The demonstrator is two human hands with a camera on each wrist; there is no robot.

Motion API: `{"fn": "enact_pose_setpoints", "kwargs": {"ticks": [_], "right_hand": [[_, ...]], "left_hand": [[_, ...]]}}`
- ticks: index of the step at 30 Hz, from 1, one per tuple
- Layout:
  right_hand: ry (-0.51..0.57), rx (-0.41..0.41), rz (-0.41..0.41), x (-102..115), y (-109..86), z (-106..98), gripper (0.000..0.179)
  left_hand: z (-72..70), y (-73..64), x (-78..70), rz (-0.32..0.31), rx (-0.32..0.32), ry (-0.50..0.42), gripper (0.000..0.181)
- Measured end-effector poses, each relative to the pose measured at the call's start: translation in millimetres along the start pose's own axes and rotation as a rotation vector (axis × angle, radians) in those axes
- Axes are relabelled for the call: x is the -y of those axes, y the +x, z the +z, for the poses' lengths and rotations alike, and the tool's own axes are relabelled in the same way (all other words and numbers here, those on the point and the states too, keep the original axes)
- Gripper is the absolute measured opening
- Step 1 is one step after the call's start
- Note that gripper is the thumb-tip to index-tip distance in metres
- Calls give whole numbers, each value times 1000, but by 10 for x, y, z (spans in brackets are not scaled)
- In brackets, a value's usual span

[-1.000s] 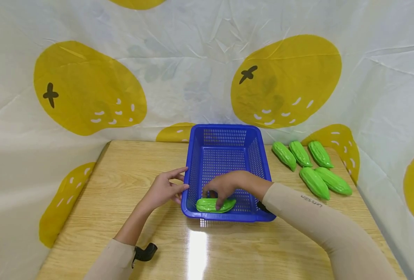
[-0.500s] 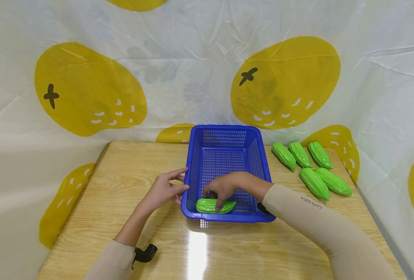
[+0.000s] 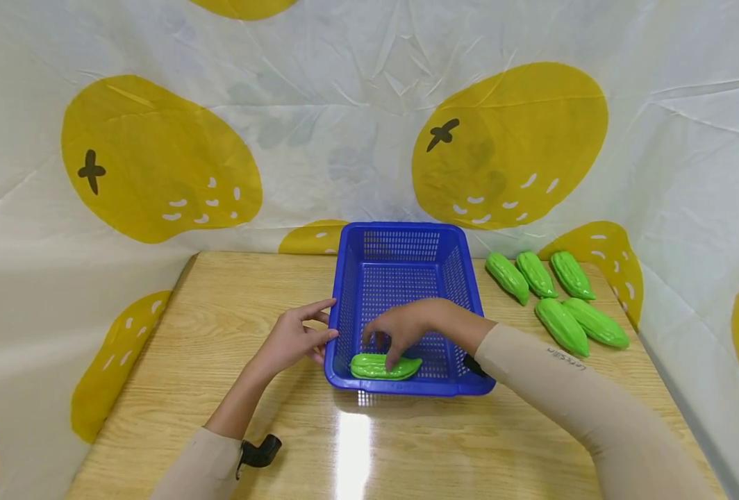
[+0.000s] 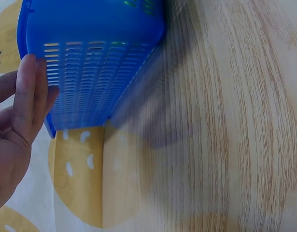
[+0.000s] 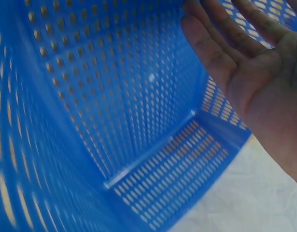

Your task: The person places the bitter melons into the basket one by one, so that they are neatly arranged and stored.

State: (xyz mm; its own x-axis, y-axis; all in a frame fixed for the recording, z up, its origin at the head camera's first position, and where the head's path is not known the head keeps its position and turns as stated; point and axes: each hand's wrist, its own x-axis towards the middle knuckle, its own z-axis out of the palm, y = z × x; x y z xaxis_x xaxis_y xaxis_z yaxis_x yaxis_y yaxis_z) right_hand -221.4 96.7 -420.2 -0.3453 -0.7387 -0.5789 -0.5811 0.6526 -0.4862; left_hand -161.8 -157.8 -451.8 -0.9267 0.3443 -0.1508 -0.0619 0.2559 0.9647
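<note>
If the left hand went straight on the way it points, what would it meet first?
Likely the side of the blue basket, close to the left hand; whether they touch is unclear.

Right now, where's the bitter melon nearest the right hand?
Head view: the bitter melon lies inside the blue basket, near-left corner, by the right hand.

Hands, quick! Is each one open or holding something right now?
Left hand: open, touching the blue basket.
Right hand: open, over the green vegetable; can't tell whether it touches.
</note>
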Motion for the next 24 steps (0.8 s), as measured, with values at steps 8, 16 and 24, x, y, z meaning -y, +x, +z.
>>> {"fn": "enact_pose_setpoints", "kwargs": {"ticks": [8, 16, 24], "right_hand": [[26, -64, 19, 5, -250, -216, 63], [20, -120, 34, 6, -511, -341, 61], [6, -191, 25, -35, -801, -420, 62]], "left_hand": [[3, 1, 3, 5, 1, -6, 63], [5, -7, -3, -1, 1, -1, 63], [5, -4, 0, 4, 2, 3, 63]]}}
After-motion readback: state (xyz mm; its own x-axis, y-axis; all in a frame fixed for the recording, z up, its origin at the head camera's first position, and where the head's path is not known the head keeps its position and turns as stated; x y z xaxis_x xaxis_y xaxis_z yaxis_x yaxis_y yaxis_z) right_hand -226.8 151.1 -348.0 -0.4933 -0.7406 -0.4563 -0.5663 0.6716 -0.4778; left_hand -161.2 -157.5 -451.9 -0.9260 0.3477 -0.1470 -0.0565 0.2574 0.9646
